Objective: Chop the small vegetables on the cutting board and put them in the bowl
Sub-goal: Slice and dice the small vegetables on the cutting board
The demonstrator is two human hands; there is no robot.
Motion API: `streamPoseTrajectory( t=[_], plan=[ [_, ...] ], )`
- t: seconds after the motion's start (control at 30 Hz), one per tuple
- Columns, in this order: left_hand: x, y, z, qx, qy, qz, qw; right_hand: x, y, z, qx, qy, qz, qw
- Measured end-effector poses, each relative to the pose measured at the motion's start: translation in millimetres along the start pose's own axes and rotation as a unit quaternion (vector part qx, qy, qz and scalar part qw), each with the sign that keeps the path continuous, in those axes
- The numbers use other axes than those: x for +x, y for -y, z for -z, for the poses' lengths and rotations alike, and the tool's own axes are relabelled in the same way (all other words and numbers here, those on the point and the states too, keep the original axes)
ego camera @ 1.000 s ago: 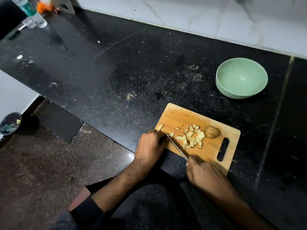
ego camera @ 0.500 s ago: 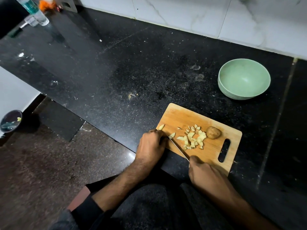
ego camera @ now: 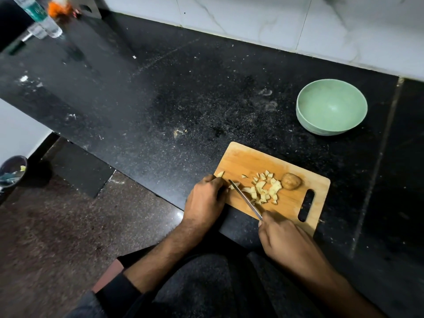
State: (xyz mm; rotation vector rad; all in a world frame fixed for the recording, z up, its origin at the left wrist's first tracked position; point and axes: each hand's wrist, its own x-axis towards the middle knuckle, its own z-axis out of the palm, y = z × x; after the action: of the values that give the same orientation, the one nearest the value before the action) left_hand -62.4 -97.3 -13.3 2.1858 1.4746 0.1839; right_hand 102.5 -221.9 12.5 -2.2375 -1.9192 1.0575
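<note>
Fingers of my left hand (ego camera: pixel 206 198) curl down at the near-left corner of the cutting board (ego camera: pixel 243 161), bunched over something small I am steadying for the blade; my knuckles hide the piece itself, so I cannot tell what exactly they pinch. I hold them tucked so the tips stay back from the edge. My right hand (ego camera: pixel 284 239) wraps the handle of the knife (ego camera: pixel 245 199), fingers closed round it, and the blade runs diagonally from the board's near edge up toward my left hand, its tip just beside my knuckles. That angle lets me slice close while the pile stays out of the way.

The chopped pieces (ego camera: pixel 263 190) lie in a loose heap in the middle of the board, pushed to the right of the blade. One whole brown vegetable (ego camera: pixel 291 180) waits beyond them, near the handle slot. A stray chip (ego camera: pixel 220 173) sits at the board's left edge, touching my left hand. The green bowl (ego camera: pixel 309 120) stands farther back on the tabletop, toward the right back edge, well apart from the board, with nothing in it that I can see.

Against half a second ago, little differs: both hands keep their places, and the blade lies at the same slant. The pile looks unchanged.
</note>
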Motion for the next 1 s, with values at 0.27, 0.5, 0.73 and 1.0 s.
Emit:
streamPoseTrajectory(
  t=[0.27,0.5,0.73,1.0],
  plan=[
    [1,8,-4,-0.017,-0.013,0.002,1.0,2,-1,-5,0.018,-0.006,-0.013,1.0],
    [0,-4,-8,-0.044,0.01,-0.028,0.999,3,-2,-3,0.01,0.0,-0.027,1.0],
    [11,-6,-12,-0.063,-0.016,-0.04,0.997,5,-1,-4,0.01,-0.004,-0.032,0.999],
    [15,-4,-14,-0.064,-0.024,-0.054,0.996,20,1,-9,0.017,-0.017,-0.004,1.0]
  ],
)
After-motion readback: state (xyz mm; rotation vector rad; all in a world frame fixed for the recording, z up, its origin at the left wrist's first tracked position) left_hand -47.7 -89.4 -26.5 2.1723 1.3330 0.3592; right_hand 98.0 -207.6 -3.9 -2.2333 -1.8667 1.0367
